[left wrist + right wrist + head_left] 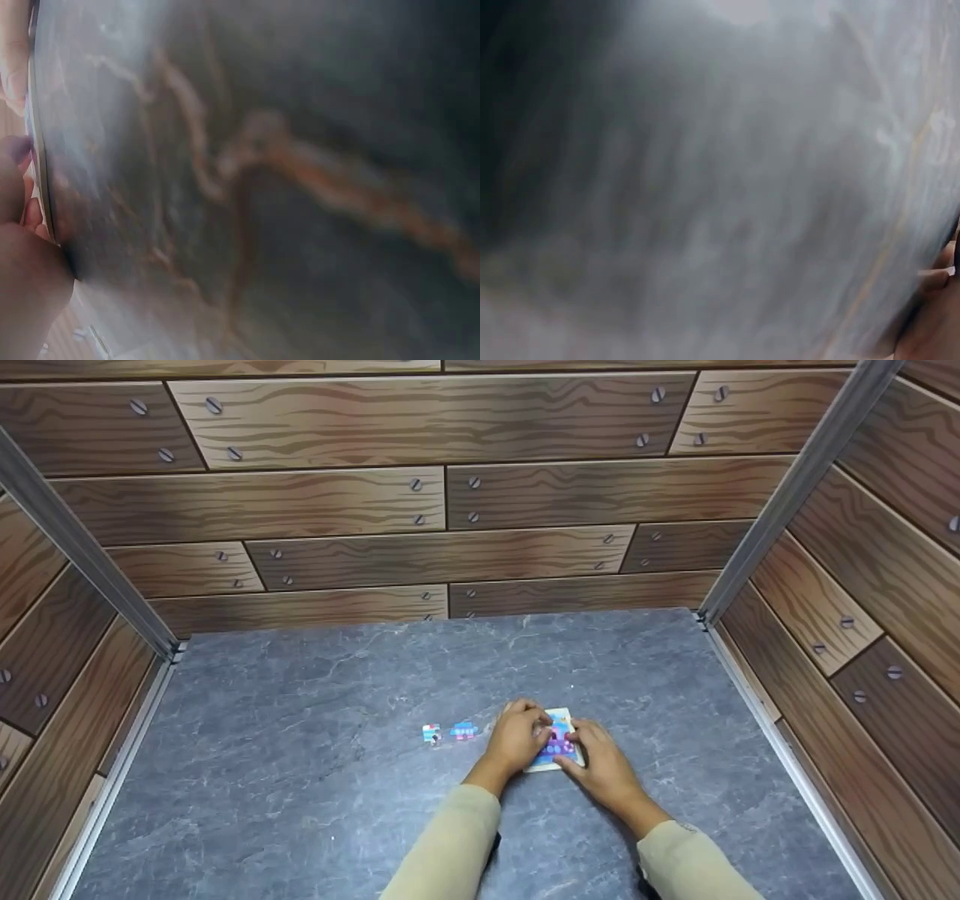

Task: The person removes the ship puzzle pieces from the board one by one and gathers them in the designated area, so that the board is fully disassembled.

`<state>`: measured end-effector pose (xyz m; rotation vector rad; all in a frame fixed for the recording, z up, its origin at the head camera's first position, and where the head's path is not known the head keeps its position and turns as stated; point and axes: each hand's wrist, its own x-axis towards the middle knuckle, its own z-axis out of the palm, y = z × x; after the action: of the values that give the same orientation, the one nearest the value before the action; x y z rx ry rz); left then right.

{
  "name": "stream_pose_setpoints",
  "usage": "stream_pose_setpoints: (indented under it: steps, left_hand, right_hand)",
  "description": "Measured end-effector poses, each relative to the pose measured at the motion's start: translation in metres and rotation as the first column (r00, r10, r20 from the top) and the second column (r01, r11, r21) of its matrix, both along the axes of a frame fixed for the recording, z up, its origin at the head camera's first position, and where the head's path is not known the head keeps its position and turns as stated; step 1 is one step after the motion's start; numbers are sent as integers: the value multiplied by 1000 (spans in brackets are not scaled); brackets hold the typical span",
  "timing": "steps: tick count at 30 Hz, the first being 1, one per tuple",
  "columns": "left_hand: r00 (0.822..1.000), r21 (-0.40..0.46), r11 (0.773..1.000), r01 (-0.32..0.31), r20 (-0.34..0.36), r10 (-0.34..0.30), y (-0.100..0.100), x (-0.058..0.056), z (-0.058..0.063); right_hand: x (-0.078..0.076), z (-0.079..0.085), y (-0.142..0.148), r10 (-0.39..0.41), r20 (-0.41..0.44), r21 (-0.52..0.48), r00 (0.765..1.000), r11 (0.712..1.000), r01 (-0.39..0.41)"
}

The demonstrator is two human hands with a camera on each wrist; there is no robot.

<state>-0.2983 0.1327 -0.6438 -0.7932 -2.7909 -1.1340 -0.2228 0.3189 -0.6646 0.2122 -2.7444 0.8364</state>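
Observation:
In the head view a small jigsaw puzzle board lies right of the middle, with a pale border and a blue, pink and purple picture. My left hand grips its left side, fingers bent along the edge and the thumb over the picture. On the other side my right hand holds the right edge, its thumb near the bottom corner. Both hands cover parts of the picture. The left wrist view catches the board's thin edge beside my fingers. Just a sliver of my right hand appears in the right wrist view.
Two loose jigsaw pieces lie left of my left hand: a blue and pink one and a smaller blue and white one. The grey marbled tabletop is bounded by wood-patterned panels at the back and sides, with metal rails along them.

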Motion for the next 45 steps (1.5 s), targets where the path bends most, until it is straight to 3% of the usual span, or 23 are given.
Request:
stream_pose_setpoints:
  steps: [21, 24, 30, 36, 45]
  left_hand:
    - [997, 19, 1000, -18, -78, 19, 6, -2, -7]
    - [999, 7, 999, -37, -40, 37, 8, -2, -6]
    - [992, -132, 991, -33, 119, 49, 12, -2, 2]
    - [990, -162, 987, 4, 140, 19, 10, -2, 7]
    - [988, -129, 992, 0, 153, 20, 10, -3, 6]
  right_hand:
    - [0, 1, 1, -2, -27, 5, 1000, 1000, 2]
    - [0, 1, 1, -5, -27, 8, 1000, 1000, 5]
    - [0, 0, 1, 7, -15, -1, 1000, 1000, -7]
    - [0, -1, 0, 3, -14, 5, 1000, 1000, -3]
    - [-1, -1, -1, 4, -13, 1, 1000, 1000, -4]
